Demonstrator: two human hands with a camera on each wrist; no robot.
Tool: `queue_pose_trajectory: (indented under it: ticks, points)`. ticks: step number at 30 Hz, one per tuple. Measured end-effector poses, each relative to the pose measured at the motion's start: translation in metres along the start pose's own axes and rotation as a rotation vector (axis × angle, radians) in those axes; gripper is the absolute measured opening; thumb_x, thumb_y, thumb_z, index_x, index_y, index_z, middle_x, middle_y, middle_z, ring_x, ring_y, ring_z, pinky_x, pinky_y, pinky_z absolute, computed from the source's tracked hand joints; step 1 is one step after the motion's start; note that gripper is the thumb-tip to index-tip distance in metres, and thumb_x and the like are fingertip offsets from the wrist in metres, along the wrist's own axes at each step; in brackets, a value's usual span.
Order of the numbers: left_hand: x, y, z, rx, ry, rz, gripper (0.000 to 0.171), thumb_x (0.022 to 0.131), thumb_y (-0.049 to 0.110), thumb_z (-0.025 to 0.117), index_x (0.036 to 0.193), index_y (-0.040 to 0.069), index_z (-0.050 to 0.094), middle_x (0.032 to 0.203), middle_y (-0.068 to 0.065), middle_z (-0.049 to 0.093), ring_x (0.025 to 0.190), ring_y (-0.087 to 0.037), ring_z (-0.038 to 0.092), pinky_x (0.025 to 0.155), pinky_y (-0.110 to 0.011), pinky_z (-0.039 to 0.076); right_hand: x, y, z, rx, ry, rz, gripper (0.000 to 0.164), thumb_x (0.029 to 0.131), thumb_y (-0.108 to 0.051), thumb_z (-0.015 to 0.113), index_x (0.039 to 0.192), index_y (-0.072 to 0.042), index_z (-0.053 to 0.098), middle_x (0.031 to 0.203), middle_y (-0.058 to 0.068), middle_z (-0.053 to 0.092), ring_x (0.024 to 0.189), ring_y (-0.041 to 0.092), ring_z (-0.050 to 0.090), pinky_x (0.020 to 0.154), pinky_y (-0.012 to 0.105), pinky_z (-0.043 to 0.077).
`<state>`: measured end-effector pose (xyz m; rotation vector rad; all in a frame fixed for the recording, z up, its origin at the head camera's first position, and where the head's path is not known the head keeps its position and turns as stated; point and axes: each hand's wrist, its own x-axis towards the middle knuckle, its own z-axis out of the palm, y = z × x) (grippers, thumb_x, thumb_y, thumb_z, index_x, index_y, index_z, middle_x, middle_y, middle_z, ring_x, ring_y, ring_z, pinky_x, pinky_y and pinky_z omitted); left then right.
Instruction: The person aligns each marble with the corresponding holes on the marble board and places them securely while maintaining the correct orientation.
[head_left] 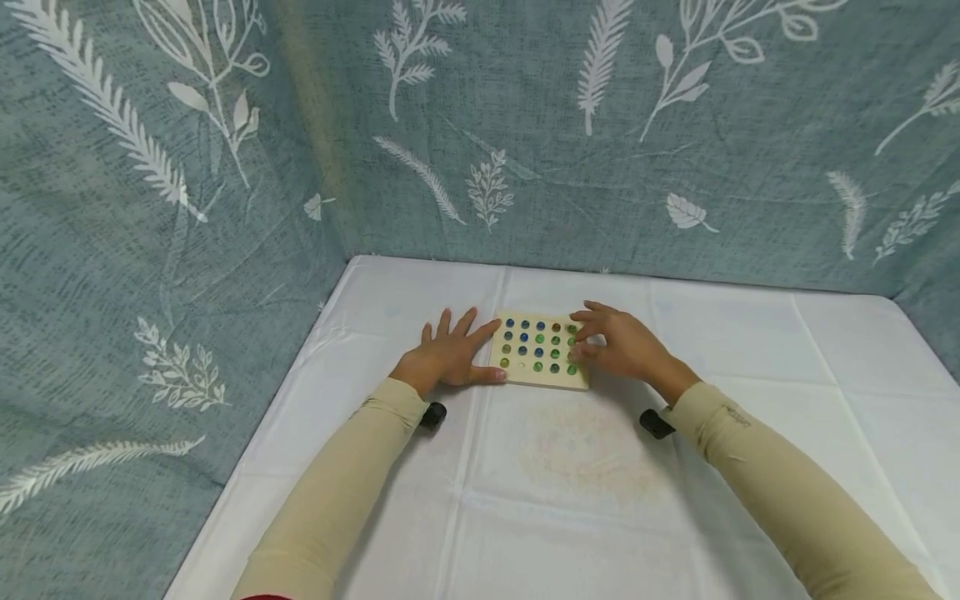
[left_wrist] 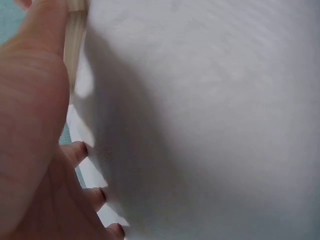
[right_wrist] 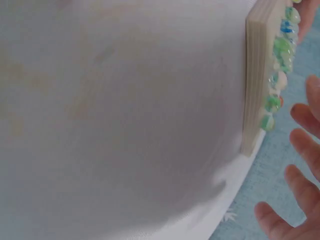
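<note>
A flat light wooden board point(head_left: 547, 378) lies on the table with rows of blue, green, yellowish and reddish-brown glass marbles point(head_left: 539, 352) in it. One place in its front row looks pale. My left hand point(head_left: 446, 357) is spread at the board's left side, the index fingertip at the far corner and the thumb at the near corner. Over the right edge hovers my right hand point(head_left: 618, 340), thumb and index finger apart above the end marbles. Its loosely bent fingers point(right_wrist: 302, 187) show beside the board in the right wrist view, with no marble visible between them.
A white cloth point(head_left: 480, 517) with creases and a faint brownish stain covers the table. Blue-grey curtains point(head_left: 525, 183) with white leaf prints hang behind and at the left. Dark wrist cameras point(head_left: 657, 423) sit below both wrists.
</note>
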<state>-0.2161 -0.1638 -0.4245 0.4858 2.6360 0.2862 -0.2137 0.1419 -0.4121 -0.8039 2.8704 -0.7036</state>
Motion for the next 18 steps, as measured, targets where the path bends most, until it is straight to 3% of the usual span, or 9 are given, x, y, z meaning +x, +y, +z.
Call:
queue_pose_trajectory:
  ticks: [8, 13, 18]
  points:
    - [-0.002, -0.009, -0.008, -0.092, 0.028, 0.037, 0.093, 0.098, 0.069, 0.056, 0.169, 0.034, 0.009, 0.178, -0.013, -0.005, 0.161, -0.049, -0.01, 0.126, -0.074, 0.004, -0.012, 0.003, -0.003, -0.044, 0.099, 0.01, 0.039, 0.104, -0.026, 0.066, 0.132, 0.001, 0.07, 0.154, 0.019, 0.056, 0.156, 0.042, 0.034, 0.122, 0.064, 0.033]
    - [0.0, -0.007, -0.006, -0.023, 0.1, 0.046, 0.087, 0.1, 0.07, 0.05, 0.169, 0.036, 0.009, 0.178, -0.009, -0.008, 0.162, -0.046, -0.015, 0.125, -0.075, 0.001, -0.02, 0.002, 0.001, -0.111, 0.126, 0.01, 0.048, 0.104, -0.032, 0.065, 0.139, 0.001, 0.065, 0.156, 0.02, 0.054, 0.156, 0.043, 0.033, 0.123, 0.066, 0.031]
    - [-0.005, 0.005, -0.006, 0.077, 0.165, 0.018, 0.082, 0.099, 0.076, 0.042, 0.167, 0.043, 0.011, 0.178, -0.002, -0.01, 0.162, -0.043, -0.018, 0.124, -0.075, -0.007, -0.026, -0.003, 0.004, -0.162, 0.109, 0.04, 0.06, 0.105, -0.042, 0.061, 0.151, -0.004, 0.055, 0.164, 0.018, 0.044, 0.16, 0.042, 0.022, 0.123, 0.073, 0.02]
